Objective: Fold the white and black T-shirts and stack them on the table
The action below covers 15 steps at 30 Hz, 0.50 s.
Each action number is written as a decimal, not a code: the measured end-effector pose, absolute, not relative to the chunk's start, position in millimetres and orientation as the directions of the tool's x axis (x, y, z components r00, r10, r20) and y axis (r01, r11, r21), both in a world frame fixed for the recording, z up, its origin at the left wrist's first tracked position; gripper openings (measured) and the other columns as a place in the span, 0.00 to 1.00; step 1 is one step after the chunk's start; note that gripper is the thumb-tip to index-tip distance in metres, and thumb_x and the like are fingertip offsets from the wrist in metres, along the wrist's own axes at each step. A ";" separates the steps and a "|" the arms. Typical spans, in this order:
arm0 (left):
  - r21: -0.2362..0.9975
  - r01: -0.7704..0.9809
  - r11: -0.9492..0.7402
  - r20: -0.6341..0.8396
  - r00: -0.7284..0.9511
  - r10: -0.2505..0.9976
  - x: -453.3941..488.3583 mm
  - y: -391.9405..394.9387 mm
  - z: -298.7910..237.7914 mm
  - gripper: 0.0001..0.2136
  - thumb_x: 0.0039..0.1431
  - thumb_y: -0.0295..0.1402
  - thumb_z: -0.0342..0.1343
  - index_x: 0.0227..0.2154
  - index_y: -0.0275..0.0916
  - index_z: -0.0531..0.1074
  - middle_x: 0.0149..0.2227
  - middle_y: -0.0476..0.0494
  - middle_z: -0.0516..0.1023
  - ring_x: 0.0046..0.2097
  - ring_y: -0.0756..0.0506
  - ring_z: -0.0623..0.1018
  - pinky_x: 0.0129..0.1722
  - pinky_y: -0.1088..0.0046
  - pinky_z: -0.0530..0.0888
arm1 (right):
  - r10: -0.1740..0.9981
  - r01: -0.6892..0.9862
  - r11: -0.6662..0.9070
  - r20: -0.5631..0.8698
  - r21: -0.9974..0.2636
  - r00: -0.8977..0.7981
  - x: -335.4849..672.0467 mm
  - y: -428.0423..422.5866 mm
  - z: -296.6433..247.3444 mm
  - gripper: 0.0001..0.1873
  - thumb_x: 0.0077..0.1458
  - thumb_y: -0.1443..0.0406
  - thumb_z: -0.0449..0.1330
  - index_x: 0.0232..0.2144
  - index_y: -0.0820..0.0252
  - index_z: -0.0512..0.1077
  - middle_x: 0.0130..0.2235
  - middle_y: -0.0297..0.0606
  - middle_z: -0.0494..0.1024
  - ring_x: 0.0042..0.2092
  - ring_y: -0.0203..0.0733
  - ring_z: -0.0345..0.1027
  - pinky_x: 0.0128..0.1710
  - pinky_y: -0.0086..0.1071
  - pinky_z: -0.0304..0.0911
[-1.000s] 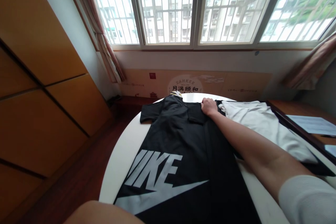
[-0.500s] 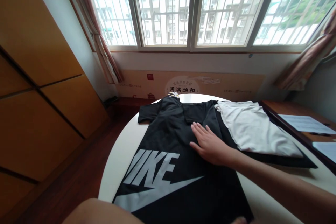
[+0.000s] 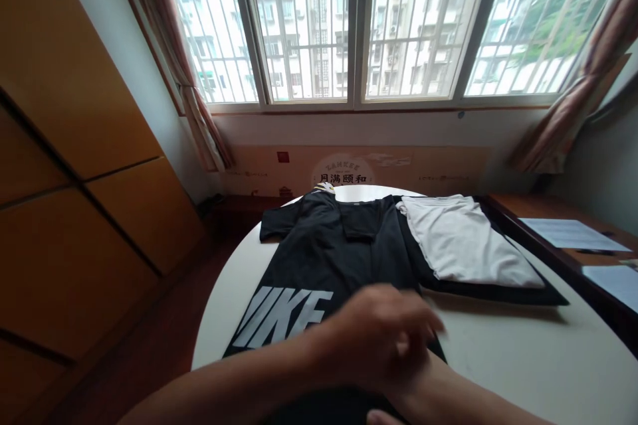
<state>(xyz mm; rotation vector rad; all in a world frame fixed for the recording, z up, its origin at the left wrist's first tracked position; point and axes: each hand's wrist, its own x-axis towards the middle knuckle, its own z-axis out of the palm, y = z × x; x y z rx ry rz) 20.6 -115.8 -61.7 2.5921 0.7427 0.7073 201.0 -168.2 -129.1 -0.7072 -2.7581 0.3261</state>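
Shirt: a black T-shirt point(image 3: 331, 259) lies flat on a round white table point(image 3: 503, 352), collar toward the window; one short sleeve point(image 3: 279, 222) spreads to the picture's left; white NIKE lettering point(image 3: 282, 319) crosses its lower half, partly hidden behind the left hand;

Left hand: the left hand point(image 3: 379, 339) is over the lower half of the shirt, blurred; contact with the cloth cannot be told; its fingers point(image 3: 419, 315) are together, slightly curved, clamped on nothing;

Right hand: the right hand point(image 3: 383, 416) sits almost hidden under the left hand at the bottom edge; only fingertips point(image 3: 381, 417) show; apart or together cannot be told;

Beside the shirt: a folded white T-shirt point(image 3: 463, 239) lies on a black cloth point(image 3: 478, 293), which touches the shirt's side;

Surroundings: sheets of paper point(image 3: 571, 234) on a wooden desk point(image 3: 548, 209); a barred window point(image 3: 304, 26) beyond the table; wardrobe doors point(image 3: 74, 246) at left.
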 end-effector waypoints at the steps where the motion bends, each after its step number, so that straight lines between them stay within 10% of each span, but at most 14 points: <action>1: 0.453 0.466 -0.760 0.391 0.662 0.640 6.5 -89.7 -52.0 0.20 0.71 0.31 0.44 0.59 0.44 0.74 0.53 0.37 0.82 0.53 0.42 0.82 0.54 0.64 0.77 | 0.487 0.422 0.856 0.192 -0.297 -0.852 200.7 -167.4 -130.7 0.45 0.69 0.45 0.59 0.78 0.47 0.46 0.75 0.41 0.56 0.74 0.54 0.54 0.76 0.47 0.44; 4: 0.408 0.885 -0.223 0.455 0.015 0.890 -50.5 -10.9 -37.9 0.17 0.67 0.28 0.49 0.56 0.34 0.74 0.54 0.29 0.80 0.58 0.35 0.79 0.61 0.58 0.73 | 0.454 0.384 0.853 0.140 -0.354 -0.880 199.4 -163.7 -133.8 0.45 0.71 0.45 0.57 0.78 0.53 0.43 0.76 0.48 0.50 0.76 0.56 0.48 0.76 0.53 0.38; 7: 0.315 0.871 0.376 0.227 -0.454 0.862 -109.0 45.2 -47.5 0.23 0.63 0.34 0.58 0.58 0.24 0.70 0.61 0.15 0.72 0.63 0.24 0.74 0.60 0.49 0.71 | 0.448 0.367 0.852 0.155 -0.374 -0.880 198.9 -160.4 -137.1 0.42 0.73 0.46 0.54 0.78 0.53 0.46 0.76 0.48 0.50 0.76 0.55 0.46 0.76 0.53 0.38; 11: 0.315 0.801 0.508 0.100 -0.561 0.822 -151.4 75.9 -68.5 0.25 0.53 0.40 0.68 0.50 0.29 0.75 0.60 0.13 0.74 0.63 0.19 0.72 0.57 0.45 0.71 | 0.473 0.367 0.816 0.150 -0.447 -0.868 200.6 -162.5 -133.9 0.40 0.73 0.46 0.53 0.78 0.51 0.47 0.76 0.45 0.50 0.77 0.54 0.45 0.77 0.53 0.36; 15: 0.574 0.706 0.415 -0.005 -0.503 0.864 -159.4 83.8 -69.7 0.14 0.40 0.31 0.71 0.31 0.35 0.75 0.40 0.26 0.83 0.50 0.22 0.81 0.45 0.50 0.76 | 0.501 0.362 0.752 0.121 -0.551 -0.857 202.3 -166.9 -119.7 0.40 0.72 0.46 0.53 0.77 0.52 0.49 0.77 0.46 0.49 0.77 0.55 0.43 0.77 0.56 0.33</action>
